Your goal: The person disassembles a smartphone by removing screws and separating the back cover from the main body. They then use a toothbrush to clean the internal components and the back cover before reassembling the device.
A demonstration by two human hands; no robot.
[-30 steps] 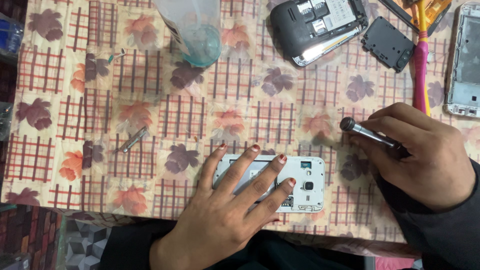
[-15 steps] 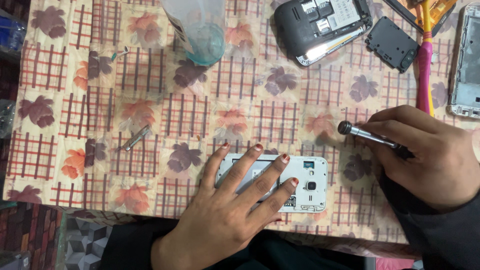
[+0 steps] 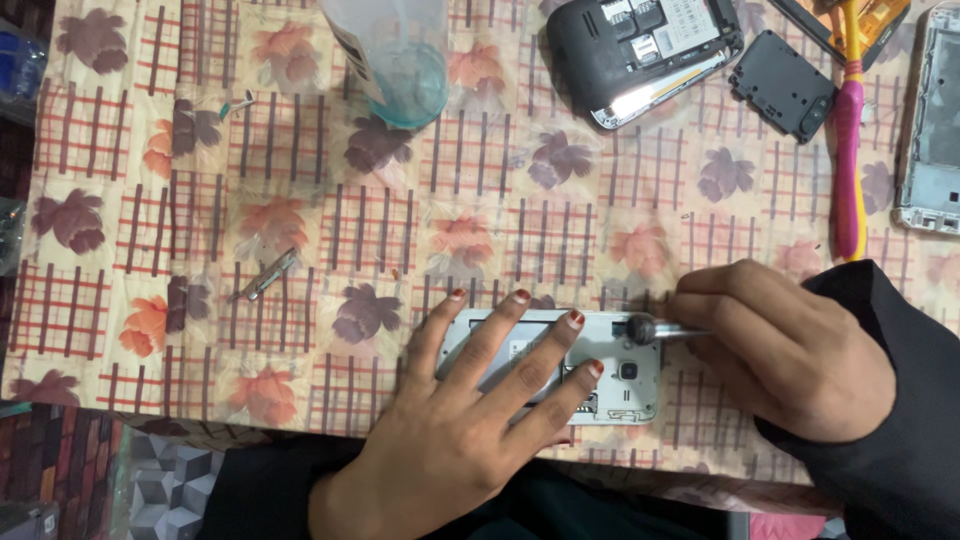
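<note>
A white phone body (image 3: pixel 620 385) with its back cover off lies near the table's front edge. My left hand (image 3: pixel 470 420) presses flat on it, fingers spread across its left and middle part. My right hand (image 3: pixel 785 350) grips a small metal screwdriver (image 3: pixel 655 329), whose dark round end sits over the phone's upper right edge. The tool's shaft is mostly hidden inside my fist.
A floral checked tablecloth (image 3: pixel 300 230) covers the table. A clear bottle (image 3: pixel 395 55) stands at the back, with a dark opened phone (image 3: pixel 640 50), a black cover piece (image 3: pixel 782 85), a pink-handled tool (image 3: pixel 850 170) and a silver phone frame (image 3: pixel 935 130) to the right. Metal tweezers (image 3: pixel 268 274) lie left.
My right hand has moved left and down, bringing the screwdriver from beside the phone onto its upper right edge. My left hand stays pressed on the phone.
</note>
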